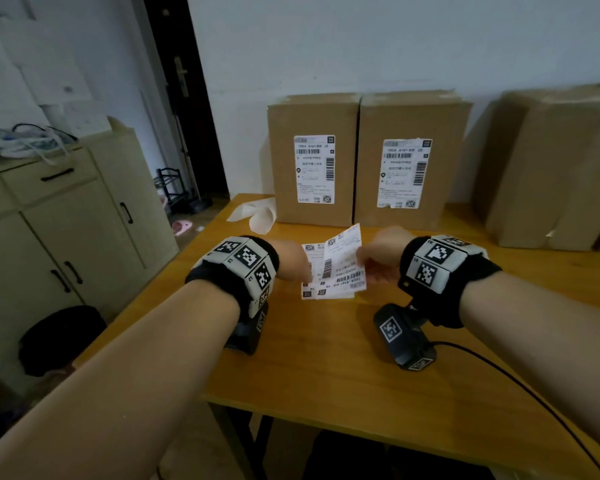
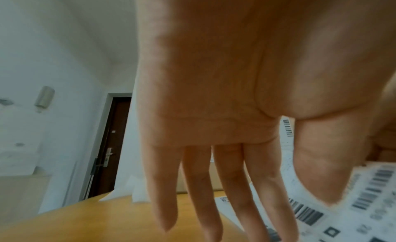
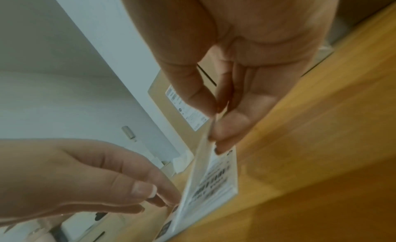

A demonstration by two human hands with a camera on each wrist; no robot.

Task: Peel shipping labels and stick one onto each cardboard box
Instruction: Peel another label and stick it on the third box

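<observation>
Labels (image 1: 333,268) sit in a small stack held just above the counter (image 1: 326,358), between both hands. The right hand (image 1: 378,258) pinches one sheet by its edge, thumb against fingers (image 3: 231,125), and tips it upward, probably to split it from the rest. The left hand (image 1: 291,261) steadies the stack, thumb on top and straight fingers (image 2: 227,186) beneath. Behind stand two labelled boxes (image 1: 312,157), with bare boxes (image 1: 551,168) to the right, likely waiting.
</observation>
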